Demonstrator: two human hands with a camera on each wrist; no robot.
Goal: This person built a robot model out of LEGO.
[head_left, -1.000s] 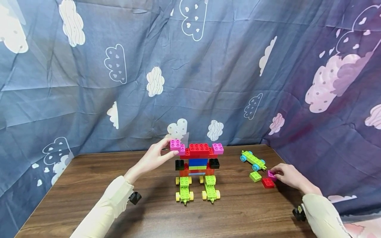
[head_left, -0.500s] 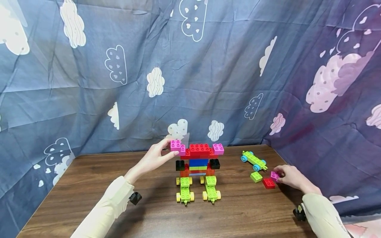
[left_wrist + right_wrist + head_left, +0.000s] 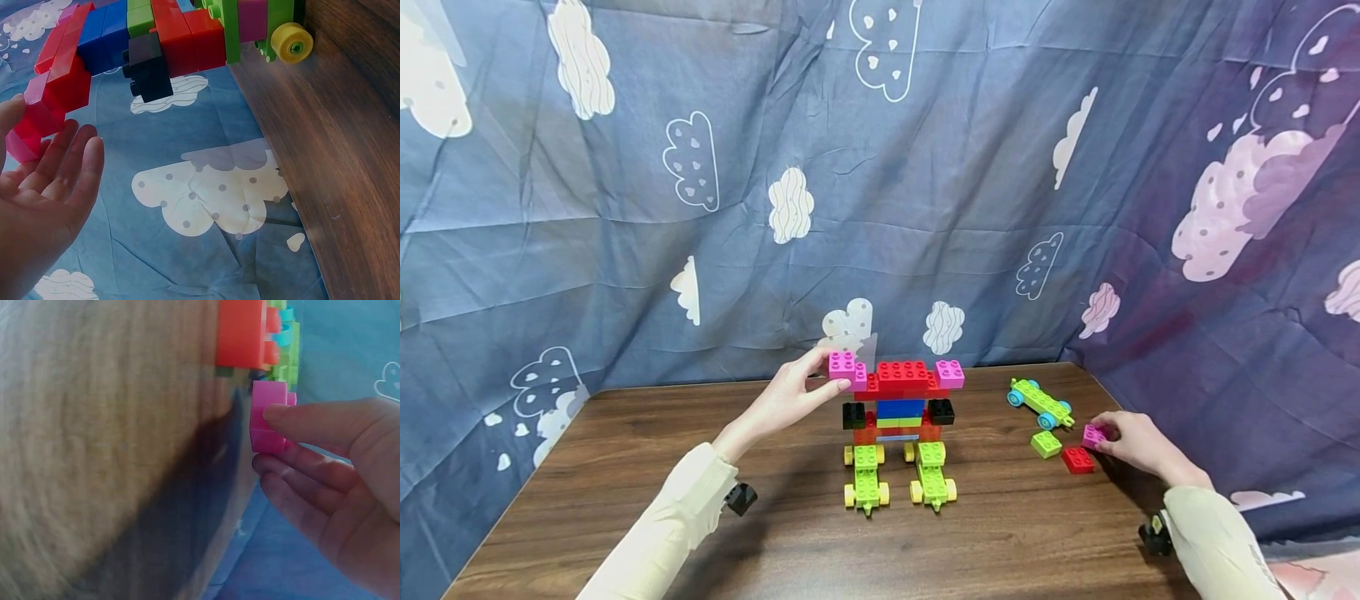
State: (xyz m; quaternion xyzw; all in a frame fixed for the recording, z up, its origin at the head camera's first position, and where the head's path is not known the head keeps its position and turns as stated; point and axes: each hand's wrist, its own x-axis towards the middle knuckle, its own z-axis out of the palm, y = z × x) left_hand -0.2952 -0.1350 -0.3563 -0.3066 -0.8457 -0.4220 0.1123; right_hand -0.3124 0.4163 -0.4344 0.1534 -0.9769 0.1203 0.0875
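Note:
A robot-like figure of toy building bricks (image 3: 901, 408) stands upright on the table, with red, blue and black bricks above green wheeled feet. My left hand (image 3: 782, 393) pinches the pink brick (image 3: 842, 364) at the end of the figure's left-side arm, thumb in front and fingers behind. In the left wrist view the other fingers of that hand (image 3: 53, 194) stretch out below the pink bricks. Far to the right, my right hand (image 3: 1138, 443) holds a loose pink brick (image 3: 269, 415) between thumb and fingers, low by the table. A matching pink brick (image 3: 950, 374) tops the figure's other arm.
Beside the right hand lie a red brick (image 3: 1078, 460) and a green brick (image 3: 1046, 444). Behind them is a green wheeled base (image 3: 1040, 403) with blue wheels. A blue cloud-print cloth (image 3: 895, 208) hangs behind and along the right of the wooden table (image 3: 1000, 542).
My right hand has shifted the loose pink brick slightly right and away from the red brick, and more of it shows. The left hand and the figure have stayed put.

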